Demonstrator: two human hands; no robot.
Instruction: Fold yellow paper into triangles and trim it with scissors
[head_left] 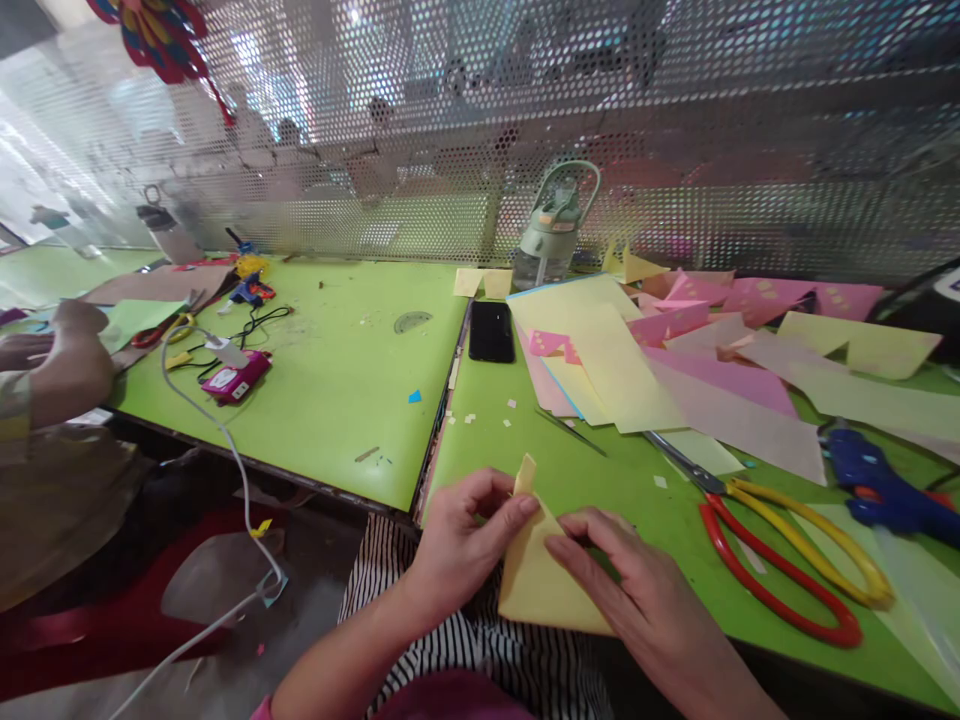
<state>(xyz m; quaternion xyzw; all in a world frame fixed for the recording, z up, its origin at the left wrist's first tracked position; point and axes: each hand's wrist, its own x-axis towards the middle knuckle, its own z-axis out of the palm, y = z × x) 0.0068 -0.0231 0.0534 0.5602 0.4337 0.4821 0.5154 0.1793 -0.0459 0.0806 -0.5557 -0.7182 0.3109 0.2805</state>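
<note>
A piece of yellow paper [544,580], partly folded, is held over the table's front edge between both hands. My left hand [469,540] pinches it near its upper corner, where a narrow strip sticks up past the thumb. On the opposite side my right hand [622,570] grips the slanted edge, thumb on top. Right of my hands lie scissors [720,490] with one red and one yellow handle, blades pointing toward a pile of yellow paper sheets [622,350]. Thin tweezers [574,432] rest just beyond the yellow paper, among small paper scraps.
A black phone [491,332] lies by the table seam, with a green-lidded bottle [551,235] behind it. Pink cut paper [795,300] fills the back right; a blue glue gun [892,485] is far right. Leftward, a white cable [225,430] hangs near a co-worker's arm [79,345].
</note>
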